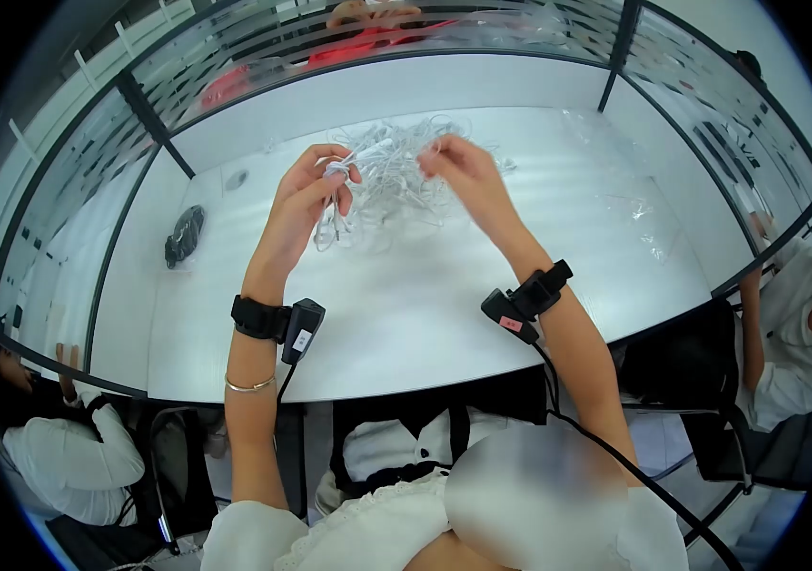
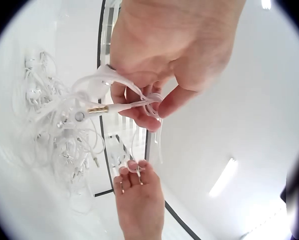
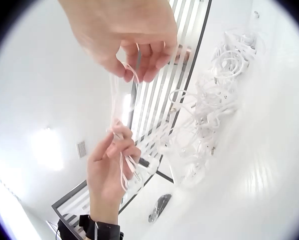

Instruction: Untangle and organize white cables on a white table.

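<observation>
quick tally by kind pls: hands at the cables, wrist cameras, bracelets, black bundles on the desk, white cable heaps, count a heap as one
Hands: left hand, right hand: 2
Wrist cameras: 2
Bracelet: 1
Black bundle: 1
White cable heap: 1 (single cables too tangled to count)
Total: 7

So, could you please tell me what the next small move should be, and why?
Probably the right hand should wind its white strand around the cable bundle in the left hand: that strand is pinched and appears to lead to the bundle, which already looks looped.
</observation>
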`<action>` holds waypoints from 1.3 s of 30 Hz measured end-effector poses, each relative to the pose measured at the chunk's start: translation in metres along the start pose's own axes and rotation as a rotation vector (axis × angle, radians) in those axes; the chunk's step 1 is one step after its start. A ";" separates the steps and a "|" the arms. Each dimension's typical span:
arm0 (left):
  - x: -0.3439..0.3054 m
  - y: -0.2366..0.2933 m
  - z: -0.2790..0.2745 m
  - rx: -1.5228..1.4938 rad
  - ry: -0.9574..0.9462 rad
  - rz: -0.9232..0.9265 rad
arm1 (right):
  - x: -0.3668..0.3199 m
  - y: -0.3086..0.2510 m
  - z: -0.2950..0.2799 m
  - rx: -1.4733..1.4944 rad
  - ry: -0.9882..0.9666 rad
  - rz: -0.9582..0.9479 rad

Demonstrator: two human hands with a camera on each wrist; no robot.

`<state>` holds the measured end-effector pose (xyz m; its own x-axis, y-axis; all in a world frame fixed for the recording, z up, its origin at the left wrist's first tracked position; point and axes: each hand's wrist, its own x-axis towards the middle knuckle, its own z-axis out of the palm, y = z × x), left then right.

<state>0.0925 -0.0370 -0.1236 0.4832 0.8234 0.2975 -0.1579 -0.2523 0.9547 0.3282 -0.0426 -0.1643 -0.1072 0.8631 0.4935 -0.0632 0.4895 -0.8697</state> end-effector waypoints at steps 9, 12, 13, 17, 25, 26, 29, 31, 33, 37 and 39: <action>-0.011 0.001 0.006 -0.129 0.018 -0.011 | -0.001 -0.033 0.002 0.059 0.238 -0.094; -0.012 0.006 0.001 -0.214 0.286 0.168 | -0.002 -0.026 0.004 0.013 0.099 -0.113; -0.010 0.000 -0.002 -0.164 0.425 0.219 | -0.002 -0.024 0.005 -0.023 0.017 -0.108; -0.007 -0.013 -0.013 0.133 0.683 0.490 | -0.015 -0.025 0.034 -0.189 -0.713 0.081; -0.006 -0.026 -0.004 0.488 0.628 0.448 | -0.009 0.027 0.051 -0.501 -0.929 0.068; -0.006 -0.025 -0.003 0.482 0.643 0.448 | -0.005 0.030 0.052 -0.531 -0.901 0.067; -0.008 -0.023 -0.003 0.473 0.665 0.424 | 0.008 0.033 0.070 -0.550 -0.887 0.018; -0.010 -0.020 -0.001 0.477 0.654 0.378 | 0.014 0.042 0.083 -0.608 -0.851 -0.023; -0.008 -0.022 -0.002 0.454 0.642 0.409 | 0.021 0.051 0.095 -0.699 -0.825 -0.074; -0.006 -0.028 -0.007 0.421 0.676 0.456 | 0.046 0.085 0.102 -1.149 -0.609 -0.183; -0.006 -0.029 -0.011 0.419 0.663 0.411 | 0.065 0.100 0.091 -1.492 -0.510 -0.242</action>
<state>0.0850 -0.0292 -0.1536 -0.1615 0.7191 0.6759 0.1818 -0.6515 0.7366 0.2242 0.0507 -0.2191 -0.5647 0.7703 0.2963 0.8242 0.5449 0.1540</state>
